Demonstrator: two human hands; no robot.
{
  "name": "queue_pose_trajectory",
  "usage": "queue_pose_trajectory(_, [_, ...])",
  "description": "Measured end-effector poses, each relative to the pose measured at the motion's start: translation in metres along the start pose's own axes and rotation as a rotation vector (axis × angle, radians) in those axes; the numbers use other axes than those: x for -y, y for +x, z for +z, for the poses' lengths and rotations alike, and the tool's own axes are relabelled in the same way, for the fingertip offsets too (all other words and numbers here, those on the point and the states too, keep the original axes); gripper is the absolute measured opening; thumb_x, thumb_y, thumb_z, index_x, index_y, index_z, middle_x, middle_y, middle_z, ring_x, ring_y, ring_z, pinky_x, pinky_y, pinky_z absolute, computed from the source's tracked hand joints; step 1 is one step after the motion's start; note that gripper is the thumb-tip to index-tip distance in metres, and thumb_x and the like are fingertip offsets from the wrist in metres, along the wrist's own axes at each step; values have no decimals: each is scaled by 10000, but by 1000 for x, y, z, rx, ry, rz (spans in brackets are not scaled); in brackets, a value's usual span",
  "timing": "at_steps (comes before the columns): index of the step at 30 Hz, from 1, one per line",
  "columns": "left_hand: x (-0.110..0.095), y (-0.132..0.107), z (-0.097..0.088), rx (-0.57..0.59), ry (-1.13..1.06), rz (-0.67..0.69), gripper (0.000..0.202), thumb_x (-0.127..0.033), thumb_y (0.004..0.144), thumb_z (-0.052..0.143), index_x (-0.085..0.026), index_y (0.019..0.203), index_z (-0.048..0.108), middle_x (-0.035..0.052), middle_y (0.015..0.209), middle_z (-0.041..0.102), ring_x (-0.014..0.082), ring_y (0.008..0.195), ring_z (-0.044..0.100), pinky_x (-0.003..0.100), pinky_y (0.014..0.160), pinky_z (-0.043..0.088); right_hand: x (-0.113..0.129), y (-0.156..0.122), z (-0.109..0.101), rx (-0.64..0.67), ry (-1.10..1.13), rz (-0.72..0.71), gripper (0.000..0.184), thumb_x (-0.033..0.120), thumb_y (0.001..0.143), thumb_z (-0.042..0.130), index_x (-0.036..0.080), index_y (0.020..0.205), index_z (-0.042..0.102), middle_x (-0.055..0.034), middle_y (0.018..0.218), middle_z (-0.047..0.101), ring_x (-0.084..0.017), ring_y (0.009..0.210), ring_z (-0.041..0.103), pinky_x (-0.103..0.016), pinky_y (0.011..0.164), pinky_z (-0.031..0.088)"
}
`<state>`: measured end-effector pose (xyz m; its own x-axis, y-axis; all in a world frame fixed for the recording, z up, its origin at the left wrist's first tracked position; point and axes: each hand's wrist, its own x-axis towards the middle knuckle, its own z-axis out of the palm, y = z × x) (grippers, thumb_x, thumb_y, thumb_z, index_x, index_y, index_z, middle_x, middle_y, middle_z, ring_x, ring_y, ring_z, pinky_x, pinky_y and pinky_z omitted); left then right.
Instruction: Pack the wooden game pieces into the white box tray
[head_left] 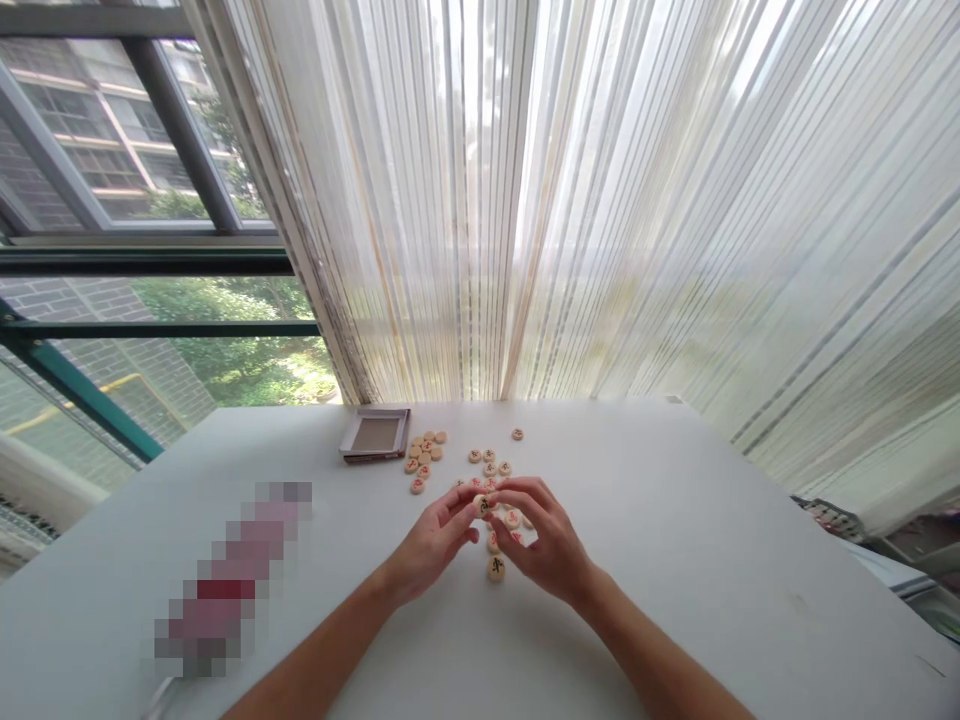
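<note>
Round wooden game pieces with red or black characters lie scattered on a white table (675, 560). My left hand (433, 540) and my right hand (544, 540) meet above the middle of the pile, fingers curled. Together they pinch one piece (482, 505) with a black character between their fingertips. Another black-marked piece (496, 568) lies just below the hands. A cluster of pieces (424, 460) lies farther back on the left, and a single piece (517, 434) sits alone near the curtain. Some pieces are hidden under my fingers.
A small open box (375, 436) lies at the table's far side, left of the pieces. A blurred reddish object (232, 575) lies on the table's left. A sheer striped curtain (600, 200) hangs behind the table, with a window (135, 200) at left.
</note>
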<state>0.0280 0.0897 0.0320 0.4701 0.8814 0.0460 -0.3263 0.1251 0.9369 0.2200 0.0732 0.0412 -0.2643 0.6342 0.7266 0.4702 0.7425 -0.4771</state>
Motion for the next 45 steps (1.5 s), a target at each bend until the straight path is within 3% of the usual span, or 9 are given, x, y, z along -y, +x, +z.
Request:
queue_pose_trajectory(5, [3, -5, -5, -3, -20, 4, 310, -381, 866, 707, -213, 1122, 658, 85, 1155, 621, 202, 1036, 599, 288, 817, 498, -1, -3, 5, 46, -11, -17, 329, 139, 845, 652, 274, 1144, 630, -77, 1126, 672, -252, 1097, 619, -482, 1056, 448])
queue_pose_trajectory(14, [3, -10, -9, 34, -36, 27, 283, -293, 845, 744, -178, 1083, 642, 77, 1089, 665, 218, 1051, 637, 382, 947, 522, 0, -2, 7, 92, 18, -45, 250, 145, 885, 639, 271, 1101, 636, -68, 1075, 688, -230, 1017, 645, -415, 945, 512])
queue_pose_trajectory(19, [7, -9, -15, -8, 34, 15, 332, -309, 814, 773, -165, 1084, 646, 87, 1069, 694, 233, 999, 680, 389, 884, 563, -2, -1, 7, 103, 43, -46, 264, 139, 902, 627, 271, 1130, 641, -73, 1069, 698, -224, 993, 662, -385, 885, 546])
queue_pose_trajectory(30, [12, -7, -18, -63, 145, 46, 326, -296, 778, 799, -165, 1042, 658, 88, 1030, 748, 241, 990, 709, 364, 858, 587, -10, -4, 7, 146, 95, 4, 236, 187, 923, 613, 263, 1142, 658, -80, 1118, 717, -221, 1041, 687, -368, 918, 566])
queue_pose_trajectory(33, [8, -5, -22, -113, 215, 74, 310, -337, 815, 762, -162, 1044, 648, 106, 1056, 743, 258, 983, 722, 347, 790, 597, -16, -1, -1, 89, 73, 48, 238, 179, 923, 607, 265, 1138, 661, -73, 1127, 715, -228, 1081, 673, -391, 961, 552])
queue_pose_trajectory(39, [-2, 3, -46, -298, 296, 151, 332, -400, 832, 727, -150, 1024, 622, 98, 956, 751, 246, 877, 740, 333, 699, 596, -35, 6, -21, -77, -35, 177, 219, 244, 925, 598, 256, 1132, 668, -83, 1147, 710, -245, 1010, 685, -408, 856, 602])
queue_pose_trajectory(45, [-3, 9, -61, -402, 311, 167, 381, -438, 808, 735, -142, 1021, 626, 107, 971, 748, 237, 830, 741, 316, 647, 589, -41, 5, -22, -92, -65, 192, 222, 264, 923, 601, 251, 1134, 668, -82, 1132, 714, -250, 989, 686, -410, 824, 612])
